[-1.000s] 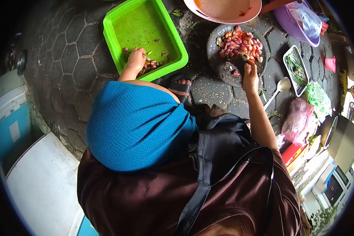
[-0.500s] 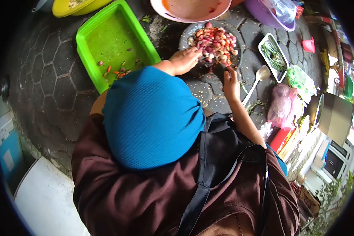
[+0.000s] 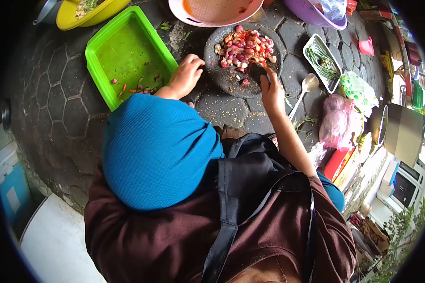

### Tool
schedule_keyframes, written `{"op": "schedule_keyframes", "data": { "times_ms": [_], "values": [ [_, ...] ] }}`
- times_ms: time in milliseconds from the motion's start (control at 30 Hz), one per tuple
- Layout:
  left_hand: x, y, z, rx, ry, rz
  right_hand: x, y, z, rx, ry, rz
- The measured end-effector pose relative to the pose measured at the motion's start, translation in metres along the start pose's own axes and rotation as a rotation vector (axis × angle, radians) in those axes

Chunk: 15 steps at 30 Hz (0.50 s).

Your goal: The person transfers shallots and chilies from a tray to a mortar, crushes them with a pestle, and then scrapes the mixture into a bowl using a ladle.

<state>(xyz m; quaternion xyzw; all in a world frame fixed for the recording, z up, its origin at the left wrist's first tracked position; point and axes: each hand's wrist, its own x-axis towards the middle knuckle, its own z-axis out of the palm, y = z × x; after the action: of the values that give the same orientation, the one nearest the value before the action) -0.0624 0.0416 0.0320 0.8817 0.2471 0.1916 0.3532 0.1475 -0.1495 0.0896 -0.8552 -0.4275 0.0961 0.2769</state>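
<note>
Hexagonal paving [image 3: 66,89], round stone mortar [image 3: 232,86], glossy shallots [image 3: 245,48], right hand [image 3: 272,93] on pestle [image 3: 256,71]

The mortar [image 3: 222,84] was rough, matt stone; the green tray [image 3: 125,52] was smooth, glossy plastic; the spoon [image 3: 310,82] was shiny metal; the blue cloth [image 3: 160,151] was matt and textured.

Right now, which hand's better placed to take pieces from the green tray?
Left, I'd say: the left hand sits by the green tray, with nothing visible in it. The right hand is farther off, at the stone mortar, and appears to grip the dark pestle.
</note>
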Motion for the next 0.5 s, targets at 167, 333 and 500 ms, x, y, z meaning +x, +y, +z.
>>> {"op": "schedule_keyframes", "data": {
  "times_ms": [167, 333, 500],
  "values": [
    [-0.033, -0.031, -0.029, 0.06, 0.096, -0.125, 0.007, -0.014, -0.011, -0.102, -0.03, 0.056],
    [-0.056, -0.052, -0.054, 0.107, 0.157, -0.206, 0.013, -0.016, -0.006, -0.154, -0.002, 0.049],
    [-0.077, -0.072, -0.074, 0.192, 0.16, -0.379, 0.012, -0.014, 0.032, -0.451, -0.248, 0.179]
  ]
}}
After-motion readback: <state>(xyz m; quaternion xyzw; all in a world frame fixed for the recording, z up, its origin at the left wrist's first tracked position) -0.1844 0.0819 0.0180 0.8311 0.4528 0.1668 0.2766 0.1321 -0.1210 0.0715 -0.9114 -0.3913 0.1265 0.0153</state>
